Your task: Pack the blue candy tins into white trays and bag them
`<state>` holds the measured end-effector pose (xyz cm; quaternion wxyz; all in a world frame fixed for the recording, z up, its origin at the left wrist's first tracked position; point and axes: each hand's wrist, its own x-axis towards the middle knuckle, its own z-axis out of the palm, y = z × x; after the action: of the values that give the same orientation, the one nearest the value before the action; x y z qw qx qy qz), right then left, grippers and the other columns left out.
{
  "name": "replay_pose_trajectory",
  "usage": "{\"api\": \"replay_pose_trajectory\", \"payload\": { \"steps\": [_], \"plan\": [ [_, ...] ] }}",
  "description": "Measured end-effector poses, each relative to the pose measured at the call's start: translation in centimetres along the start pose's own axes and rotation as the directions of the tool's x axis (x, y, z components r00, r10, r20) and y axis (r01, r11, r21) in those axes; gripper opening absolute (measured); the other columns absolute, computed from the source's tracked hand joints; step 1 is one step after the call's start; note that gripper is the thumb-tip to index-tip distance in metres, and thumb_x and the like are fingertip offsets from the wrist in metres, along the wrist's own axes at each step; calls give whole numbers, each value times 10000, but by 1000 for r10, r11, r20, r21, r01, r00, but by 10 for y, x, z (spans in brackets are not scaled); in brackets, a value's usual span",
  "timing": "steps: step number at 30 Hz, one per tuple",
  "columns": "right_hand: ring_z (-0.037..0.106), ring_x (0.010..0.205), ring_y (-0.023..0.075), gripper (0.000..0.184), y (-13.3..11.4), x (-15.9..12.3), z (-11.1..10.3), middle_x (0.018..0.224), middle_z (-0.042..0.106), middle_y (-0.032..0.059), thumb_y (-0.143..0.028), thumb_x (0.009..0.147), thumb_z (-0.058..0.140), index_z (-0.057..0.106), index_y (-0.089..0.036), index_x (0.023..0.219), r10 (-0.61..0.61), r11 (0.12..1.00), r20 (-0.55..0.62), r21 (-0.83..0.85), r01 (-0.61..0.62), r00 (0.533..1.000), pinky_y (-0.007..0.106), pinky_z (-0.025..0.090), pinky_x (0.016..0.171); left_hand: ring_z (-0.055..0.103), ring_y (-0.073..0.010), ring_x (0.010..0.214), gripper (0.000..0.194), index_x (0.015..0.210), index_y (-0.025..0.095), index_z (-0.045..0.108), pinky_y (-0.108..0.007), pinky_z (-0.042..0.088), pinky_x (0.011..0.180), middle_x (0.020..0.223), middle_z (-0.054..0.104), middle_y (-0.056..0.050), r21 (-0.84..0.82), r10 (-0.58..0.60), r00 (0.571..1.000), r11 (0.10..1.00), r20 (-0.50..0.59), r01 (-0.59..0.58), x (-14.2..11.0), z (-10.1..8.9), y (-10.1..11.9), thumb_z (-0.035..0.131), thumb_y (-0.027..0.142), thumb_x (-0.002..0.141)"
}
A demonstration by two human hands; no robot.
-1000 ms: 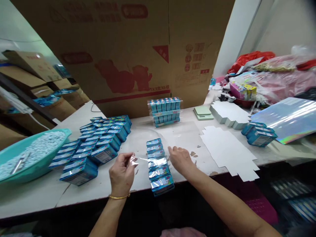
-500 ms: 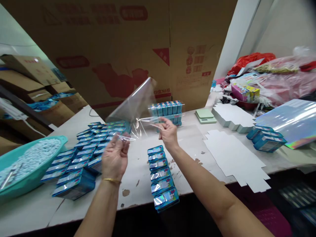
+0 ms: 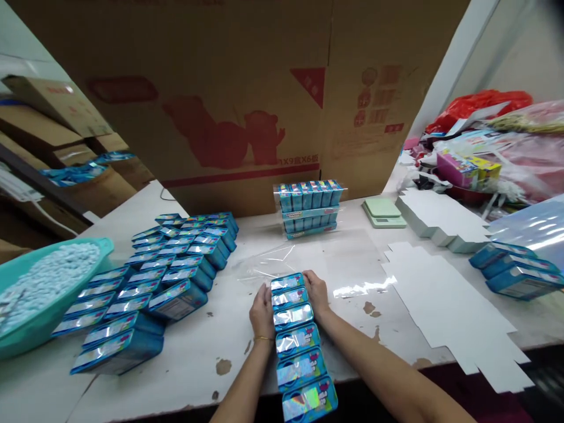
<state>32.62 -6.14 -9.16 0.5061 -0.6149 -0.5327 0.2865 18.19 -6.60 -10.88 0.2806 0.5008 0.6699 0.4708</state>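
Row of blue boxes (image 3: 298,341), left hand (image 3: 262,314) and right hand (image 3: 317,292) either side of its far end.
It sat on the table (image 3: 189,358), near end by the front edge, clear film (image 3: 273,264) lying just past the far end. Fingers rested along both sides; honestly couldn't tell how far open they were or how firmly they gripped it. Other blue boxes (image 3: 176,264) crowded the left, and a wrapped pack (image 3: 311,207) stood farther back, near the big cardboard (image 3: 220,135).
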Motion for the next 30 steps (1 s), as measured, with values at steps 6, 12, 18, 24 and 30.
{"api": "replay_pose_trajectory", "payload": {
  "steps": [6, 12, 18, 24, 30],
  "plan": [
    [521, 590, 136, 260, -5, 2, 14, 610, 573, 7, -334, 773, 358, 548, -178, 690, 167, 985, -98, -34, -171, 981, 216, 372, 557, 580, -213, 925, 311, 942, 138, 624, -294, 453, 776, 919, 662, -79, 39, -85, 996, 996, -25, 86, 3, -2, -4, 406, 266, 762],
    [545, 603, 154, 327, -10, -1, 9, 639, 592, 18, -238, 754, 372, 527, -136, 1024, 239, 941, -91, -223, -254, 967, 228, 381, 578, 597, -193, 724, 425, 1139, 93, 509, -237, 417, 605, 710, 662, -61, 380, -132, 989, 920, 58, 101, -1, -19, 12, 431, 241, 748],
    [556, 639, 182, 473, -14, -13, -20, 666, 607, 41, -195, 763, 399, 386, -177, 1235, 104, 842, 163, -539, 1, 981, 242, 352, 578, 576, -172, 590, 716, 1340, 45, 87, -229, 352, 527, 610, 621, -27, 511, -95, 969, 859, 227, -36, -15, -35, 28, 432, 228, 739],
    [540, 582, 140, 458, -2, -23, -32, 584, 580, -19, -148, 746, 386, 406, -176, 1202, 93, 899, 205, -437, 6, 974, 207, 358, 564, 595, -186, 628, 668, 1340, 100, 128, -237, 370, 560, 658, 629, -51, 539, -15, 938, 822, 347, -186, -18, -38, 24, 406, 207, 742],
    [566, 679, 166, 450, -4, -20, -42, 706, 623, 22, -175, 788, 377, 377, -225, 1235, 40, 731, 315, -657, 188, 948, 235, 344, 598, 609, -221, 713, 763, 1343, 67, -20, -262, 394, 614, 794, 650, -123, 599, -52, 882, 752, 469, -275, -17, -43, 30, 419, 226, 739]
  ]
}}
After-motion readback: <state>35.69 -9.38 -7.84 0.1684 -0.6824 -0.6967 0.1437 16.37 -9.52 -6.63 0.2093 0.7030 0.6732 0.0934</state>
